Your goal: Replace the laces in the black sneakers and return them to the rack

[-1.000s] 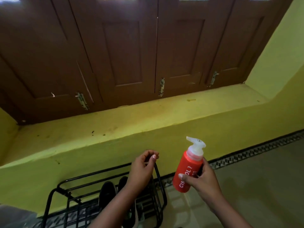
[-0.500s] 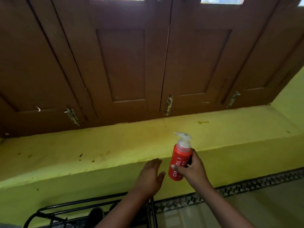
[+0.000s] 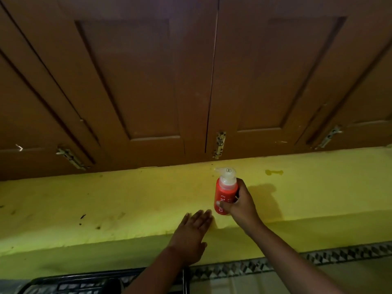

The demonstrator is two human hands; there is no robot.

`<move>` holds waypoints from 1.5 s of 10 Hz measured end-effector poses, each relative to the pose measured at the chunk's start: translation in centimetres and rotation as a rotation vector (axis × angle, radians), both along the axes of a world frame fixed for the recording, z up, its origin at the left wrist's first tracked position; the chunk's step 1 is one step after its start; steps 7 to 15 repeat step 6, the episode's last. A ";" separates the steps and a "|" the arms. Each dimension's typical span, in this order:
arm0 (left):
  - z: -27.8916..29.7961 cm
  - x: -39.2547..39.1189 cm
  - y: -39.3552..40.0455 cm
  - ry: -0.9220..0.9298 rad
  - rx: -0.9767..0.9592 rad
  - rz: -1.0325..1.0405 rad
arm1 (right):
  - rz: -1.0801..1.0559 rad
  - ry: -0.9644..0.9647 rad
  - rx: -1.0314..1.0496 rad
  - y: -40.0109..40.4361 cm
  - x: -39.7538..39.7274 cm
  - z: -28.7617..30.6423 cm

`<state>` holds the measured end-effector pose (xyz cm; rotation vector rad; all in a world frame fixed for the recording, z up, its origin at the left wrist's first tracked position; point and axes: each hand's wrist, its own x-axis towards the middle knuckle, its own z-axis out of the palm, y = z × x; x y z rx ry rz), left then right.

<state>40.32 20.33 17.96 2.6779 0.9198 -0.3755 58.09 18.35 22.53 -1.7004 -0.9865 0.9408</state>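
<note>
While your right hand (image 3: 238, 205) grips a red pump bottle (image 3: 225, 193) upright on the yellow ledge (image 3: 106, 200) near its front edge, your left hand (image 3: 192, 236) lies flat, fingers straight, beside it. Below, the black rack (image 3: 70, 285) shows; the sneakers cannot be made out.

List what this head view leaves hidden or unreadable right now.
- Black wire shoe rack: cut off by the bottom edge; any sneakers out of frame.
- Red pump bottle with white nozzle: label partly covered by the right hand.
- Left hand: whether it touches the yellow ledge is unclear.
</note>
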 end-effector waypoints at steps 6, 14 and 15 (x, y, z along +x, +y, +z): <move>-0.7 0.0 -0.5 -0.075 -0.021 0.061 | 0.083 -0.087 0.070 1.7 0.3 -2.5; -0.7 0.0 -0.5 -0.075 -0.021 0.061 | 0.083 -0.087 0.070 1.7 0.3 -2.5; -0.7 0.0 -0.5 -0.075 -0.021 0.061 | 0.083 -0.087 0.070 1.7 0.3 -2.5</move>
